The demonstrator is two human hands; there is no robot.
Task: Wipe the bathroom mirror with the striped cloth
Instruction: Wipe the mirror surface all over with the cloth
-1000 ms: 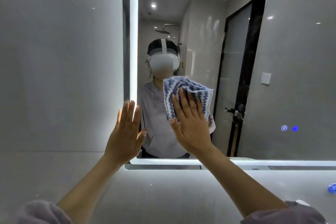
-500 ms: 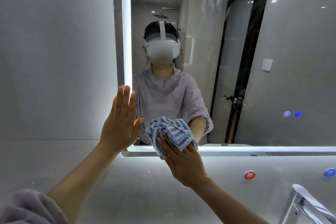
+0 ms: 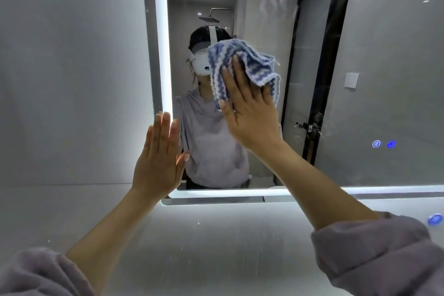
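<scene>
The large rectangular wall mirror with a glowing white strip round its edge (image 3: 384, 67) is rigid, smooth and breakable. It is fixed to the grey wall, so it takes pressure but nothing sharp or sudden. Faint smears show on the glass high up, to the right of the cloth.

The blue-and-white zigzag-striped cloth (image 3: 249, 65) looks soft, light and limp, bunching into folds with one corner hanging loose on the right. It lies against the glass left of the middle, level with the reflected headset. It probably slides easily on the slick surface, so it is best held under a flat palm with the bulk gathered beneath the fingers, not pinched by a corner.

The right hand (image 3: 252, 115) does just that: its fingers are spread and fairly straight, pressing the cloth onto the glass, with folds lapping over the fingertips. The left hand (image 3: 159, 158) is flat, with its fingers straight and close together and the thumb out. It appears to brace on the mirror's lit left edge, near the lower corner.

Half a second earlier the cloth was down at the mirror's lower strip. Now it is well above that, so this is an upward stroke. The left hand stays in the same place.
</scene>
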